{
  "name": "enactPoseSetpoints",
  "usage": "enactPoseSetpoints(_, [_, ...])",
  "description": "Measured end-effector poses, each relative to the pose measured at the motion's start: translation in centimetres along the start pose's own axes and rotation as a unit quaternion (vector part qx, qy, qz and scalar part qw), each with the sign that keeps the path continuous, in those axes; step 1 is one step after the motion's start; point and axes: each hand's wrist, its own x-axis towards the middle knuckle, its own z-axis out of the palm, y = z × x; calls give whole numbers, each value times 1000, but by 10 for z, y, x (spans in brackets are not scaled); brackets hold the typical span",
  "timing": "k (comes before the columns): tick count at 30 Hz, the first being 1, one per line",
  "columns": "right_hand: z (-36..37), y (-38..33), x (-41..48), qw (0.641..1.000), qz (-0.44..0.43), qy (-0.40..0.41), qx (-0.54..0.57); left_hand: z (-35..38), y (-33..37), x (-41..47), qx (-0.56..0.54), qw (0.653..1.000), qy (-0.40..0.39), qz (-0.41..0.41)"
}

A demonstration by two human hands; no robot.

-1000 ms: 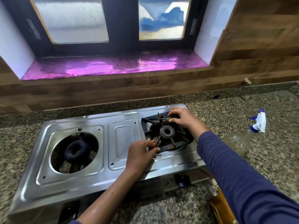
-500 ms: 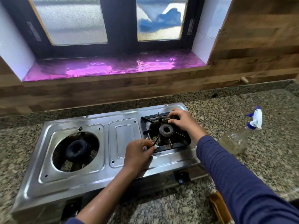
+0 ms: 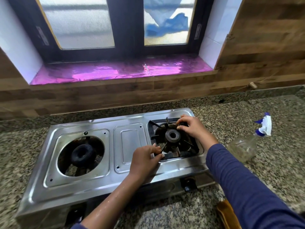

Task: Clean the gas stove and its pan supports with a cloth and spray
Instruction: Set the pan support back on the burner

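Item count:
- One steel two-burner gas stove [image 3: 132, 146] on a speckled stone counter [image 3: 280, 113].
- Two burners: left burner [image 3: 82, 152] and right burner [image 3: 172, 136].
- One black pan support [image 3: 194, 144], seated over the right burner. The left burner sits bare in its round opening.
- Two black control fittings on the stove front: one below the right burner [image 3: 188, 183], one at the left front corner [image 3: 76, 214].
- One clear spray bottle [image 3: 244, 147] with a white and blue trigger head, lying on its side just to the right of the stove.

Markings: two label strips [image 3: 198, 31] on the window frame behind the stove are too blurred to read.

Hand positions:
- Left hand [image 3: 145, 161]: fingers curled onto the near left corner of the pan support, grasping it.
- Right hand [image 3: 193, 128]: fingers curled over the far right corner of the same support, grasping it. Its forearm wears a dark blue sleeve [image 3: 239, 179].

The support lies between the two hands, held at opposite corners. The bottle lies apart from both hands.
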Motion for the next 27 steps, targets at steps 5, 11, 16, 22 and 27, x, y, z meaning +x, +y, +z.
enactPoseSetpoints(5, [-1,2,1,1000,-1,-4,2,1,2,-1,-1,1000,0,-9])
enactPoseSetpoints(11, [-4,6,8,1000,10,-19,6,6,1,3,-8,1000,6,-9])
enactPoseSetpoints(16, [-9,8,17,998,52,-20,22,12,1,3,21,1000,13,7])
enactPoseSetpoints(22, [-7,11,25,998,59,2,-15,23,-4,-2,72,995,47,49])
enactPoseSetpoints(27, [-2,6,32,997,48,36,-57,21,-3,0,64,997,35,30])
